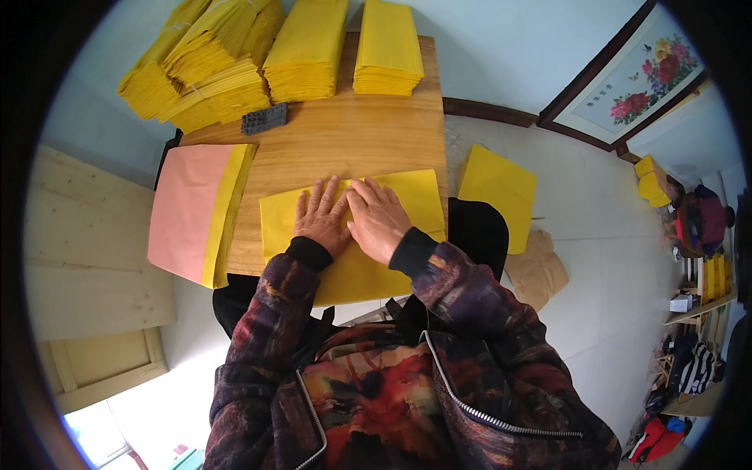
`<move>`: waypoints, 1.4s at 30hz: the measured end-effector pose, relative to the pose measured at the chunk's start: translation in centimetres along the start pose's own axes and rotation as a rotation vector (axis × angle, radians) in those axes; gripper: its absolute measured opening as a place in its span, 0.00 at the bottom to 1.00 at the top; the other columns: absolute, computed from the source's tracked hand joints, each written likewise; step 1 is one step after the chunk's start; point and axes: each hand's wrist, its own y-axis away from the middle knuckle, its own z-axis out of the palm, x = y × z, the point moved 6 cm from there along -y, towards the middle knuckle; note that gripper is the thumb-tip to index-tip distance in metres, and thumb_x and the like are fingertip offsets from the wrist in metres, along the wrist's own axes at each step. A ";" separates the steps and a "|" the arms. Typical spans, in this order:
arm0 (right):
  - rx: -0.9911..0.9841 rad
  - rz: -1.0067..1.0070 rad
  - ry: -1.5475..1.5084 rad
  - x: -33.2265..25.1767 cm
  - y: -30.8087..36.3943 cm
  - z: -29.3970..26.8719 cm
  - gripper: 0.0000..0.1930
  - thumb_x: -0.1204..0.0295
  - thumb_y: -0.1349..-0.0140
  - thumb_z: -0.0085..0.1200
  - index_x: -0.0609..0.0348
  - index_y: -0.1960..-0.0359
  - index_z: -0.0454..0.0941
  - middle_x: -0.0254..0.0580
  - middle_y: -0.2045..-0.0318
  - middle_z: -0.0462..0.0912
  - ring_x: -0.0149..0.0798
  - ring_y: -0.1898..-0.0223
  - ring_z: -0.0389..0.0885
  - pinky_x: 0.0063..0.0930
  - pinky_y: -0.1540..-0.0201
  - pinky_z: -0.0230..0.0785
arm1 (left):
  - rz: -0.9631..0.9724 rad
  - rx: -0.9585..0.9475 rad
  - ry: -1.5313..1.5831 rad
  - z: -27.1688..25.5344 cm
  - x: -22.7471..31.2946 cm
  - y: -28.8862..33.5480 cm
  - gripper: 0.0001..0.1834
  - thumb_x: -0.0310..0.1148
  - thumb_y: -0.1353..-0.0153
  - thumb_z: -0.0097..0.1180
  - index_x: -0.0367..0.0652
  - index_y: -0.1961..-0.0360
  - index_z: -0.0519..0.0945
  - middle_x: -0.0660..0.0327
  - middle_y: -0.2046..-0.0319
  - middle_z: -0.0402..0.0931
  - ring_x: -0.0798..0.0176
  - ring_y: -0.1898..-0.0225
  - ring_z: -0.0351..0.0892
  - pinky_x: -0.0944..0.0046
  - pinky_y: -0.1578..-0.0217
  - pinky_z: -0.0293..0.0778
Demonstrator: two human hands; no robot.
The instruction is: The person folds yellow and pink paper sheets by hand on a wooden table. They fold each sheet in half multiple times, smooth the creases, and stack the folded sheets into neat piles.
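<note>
A yellow paper sheet [415,200] lies at the near edge of the wooden table, its lower part hanging over the edge toward me. My left hand [323,218] rests flat on it, fingers stretched out and pointing away from me. Beside it, my right hand [377,219] also presses flat on the paper, its fingertips touching or just overlapping the left fingers. Neither hand grips anything. To the left is a stack of pink sheets [190,200] with a yellow border strip [227,215] along its right side. Whether the yellow paper is folded is hidden under my hands.
Bundled yellow paper stacks [215,63] fill the table's far left, with two more stacks, one in the middle [307,51] and one on the right [389,51]. A dark grey block [265,119] sits before them. Yellow paper [497,196] and brown paper [536,270] lie right of the table.
</note>
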 end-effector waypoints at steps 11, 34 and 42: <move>0.043 0.299 0.195 8.2 -0.4 -1.3 0.24 0.62 0.38 0.51 0.58 0.41 0.68 0.42 0.38 0.67 0.50 0.35 0.59 0.51 0.34 0.49 | 0.002 -0.033 0.075 -0.8 0.1 0.2 0.38 0.59 0.40 0.48 0.59 0.31 0.58 0.58 0.28 0.45 0.51 0.27 0.40 0.42 0.32 0.39; 0.015 0.234 0.232 5.7 1.3 -0.3 0.30 0.60 0.39 0.54 0.55 0.36 0.63 0.40 0.33 0.60 0.45 0.30 0.51 0.53 0.31 0.39 | 0.024 -0.247 0.108 -2.6 -0.2 -1.1 0.39 0.59 0.42 0.50 0.57 0.32 0.59 0.64 0.28 0.46 0.58 0.27 0.41 0.41 0.32 0.41; 0.037 0.245 0.208 6.1 1.7 0.4 0.32 0.59 0.40 0.55 0.58 0.37 0.62 0.43 0.33 0.58 0.47 0.30 0.51 0.52 0.31 0.41 | -0.022 -0.181 0.119 -2.0 -0.2 -0.9 0.36 0.56 0.41 0.51 0.56 0.33 0.61 0.61 0.29 0.48 0.54 0.27 0.42 0.40 0.33 0.43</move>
